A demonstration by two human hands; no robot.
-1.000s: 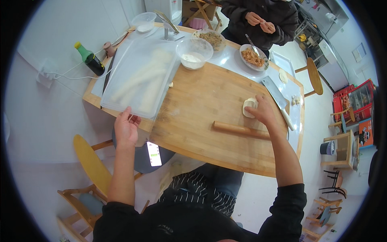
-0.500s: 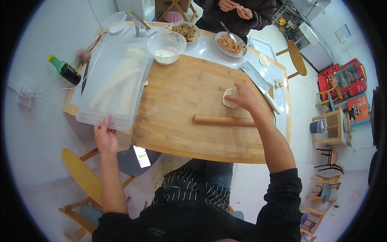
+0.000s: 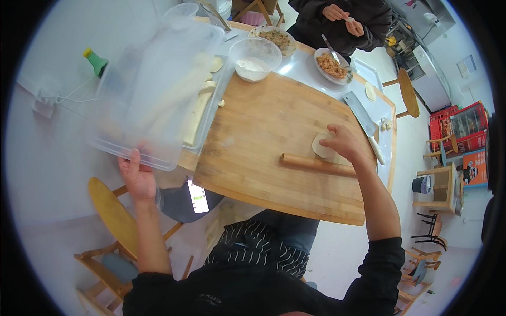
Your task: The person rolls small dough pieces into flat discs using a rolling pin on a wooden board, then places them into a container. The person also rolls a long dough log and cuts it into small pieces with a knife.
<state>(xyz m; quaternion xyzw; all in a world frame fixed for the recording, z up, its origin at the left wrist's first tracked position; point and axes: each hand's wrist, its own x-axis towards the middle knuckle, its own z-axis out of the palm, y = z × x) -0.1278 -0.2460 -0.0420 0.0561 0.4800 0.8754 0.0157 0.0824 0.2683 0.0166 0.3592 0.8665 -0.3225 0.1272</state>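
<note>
My left hand (image 3: 138, 176) grips the near edge of a translucent plastic lid (image 3: 142, 100), fingers under it and thumb on top. The lid is tilted over a tray (image 3: 214, 111), leaving the tray's right side uncovered. Pale dough strips (image 3: 195, 122) and a few small dough pieces show there; the rest is blurred through the plastic. At the right of the wooden board (image 3: 253, 126), my right hand (image 3: 345, 143) has thumb and fingers closed at the edge of a round dough wrapper (image 3: 319, 148). A rolling pin (image 3: 311, 164) lies just nearer to me.
A cleaver (image 3: 363, 118) lies along the board's right edge. Behind the board stand a bowl of flour (image 3: 253, 66) and two plates of filling (image 3: 274, 38). Across the table, another person's hands (image 3: 345, 18) hold a small pale piece. A lit phone (image 3: 198, 197) rests on a chair below.
My left hand has raised the lid and shifted it leftward, baring the dough in the tray's right side. My right hand stays at the wrapper. The whole view has shifted slightly.
</note>
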